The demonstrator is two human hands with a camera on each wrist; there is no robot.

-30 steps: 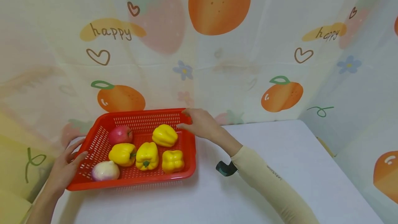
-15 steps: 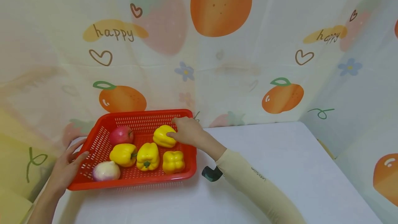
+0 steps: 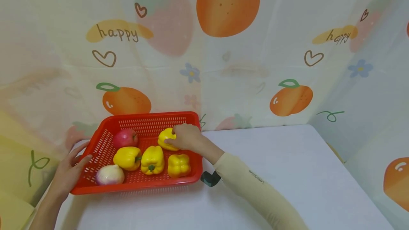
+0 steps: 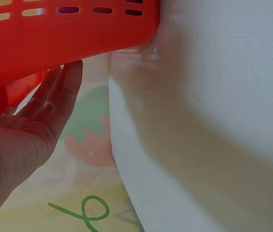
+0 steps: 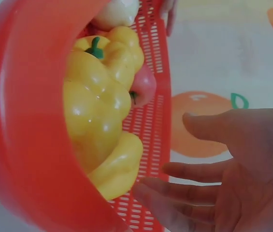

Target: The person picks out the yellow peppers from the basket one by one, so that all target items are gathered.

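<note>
A red plastic basket point(image 3: 137, 188) sits at the left of the white table, in the head view. My left hand point(image 3: 67, 173) holds its left rim, the thumb over the edge and the fingers outside. Over the back right of the basket is my right hand point(image 3: 189, 138), beside a yellow bell pepper point(image 3: 164, 140) that it partly hides. In the right wrist view its fingers point(image 5: 194, 171) are spread with nothing between them. Other yellow bell peppers point(image 3: 152, 159) lie near, with a pinkish-red apple point(image 3: 126, 138) and a white-and-purple onion-like bulb point(image 3: 110, 175).
The white table point(image 3: 271, 169) extends to the right of the basket. Right behind it hangs a fruit-printed curtain point(image 3: 230, 91), also along the sides. A dark device point(image 3: 211, 179) shows under the right wrist.
My right hand has left the basket's back right corner and moved left and inward, to the back yellow bell pepper. The left hand stays on the rim.
</note>
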